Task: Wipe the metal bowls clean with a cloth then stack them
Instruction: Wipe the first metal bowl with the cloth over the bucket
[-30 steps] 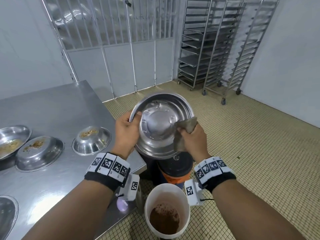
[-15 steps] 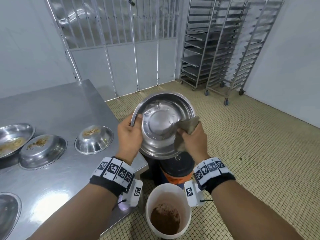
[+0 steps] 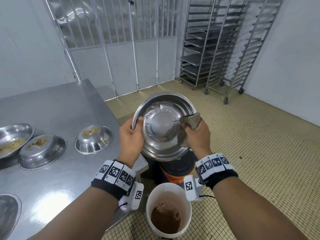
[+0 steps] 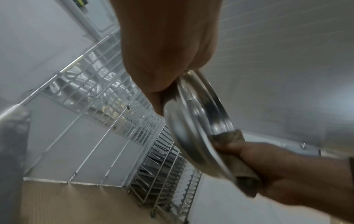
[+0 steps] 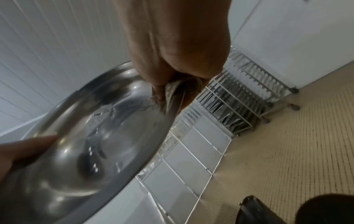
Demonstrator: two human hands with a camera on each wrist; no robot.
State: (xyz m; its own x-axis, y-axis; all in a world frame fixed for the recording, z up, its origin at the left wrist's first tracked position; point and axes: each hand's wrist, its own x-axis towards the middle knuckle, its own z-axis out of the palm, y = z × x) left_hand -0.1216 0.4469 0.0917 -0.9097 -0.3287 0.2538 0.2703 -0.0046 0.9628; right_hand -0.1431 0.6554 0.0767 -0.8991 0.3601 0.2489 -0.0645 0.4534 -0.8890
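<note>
Steel bowl (image 3: 164, 125) gripped by left hand (image 3: 130, 135), right hand (image 3: 197, 134) pinching cloth (image 3: 189, 120) over rim, fingertips hidden

Open steel tabletop (image 3: 57, 104) behind three dirty bowls (image 3: 93, 139); white bucket (image 3: 168, 191) below.

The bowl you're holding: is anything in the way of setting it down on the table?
Nothing visible blocks it. The bowl, held by the left hand and wiped with the cloth, is just right of the table, whose near corner shows bare steel beside the dirty bowls.
</note>
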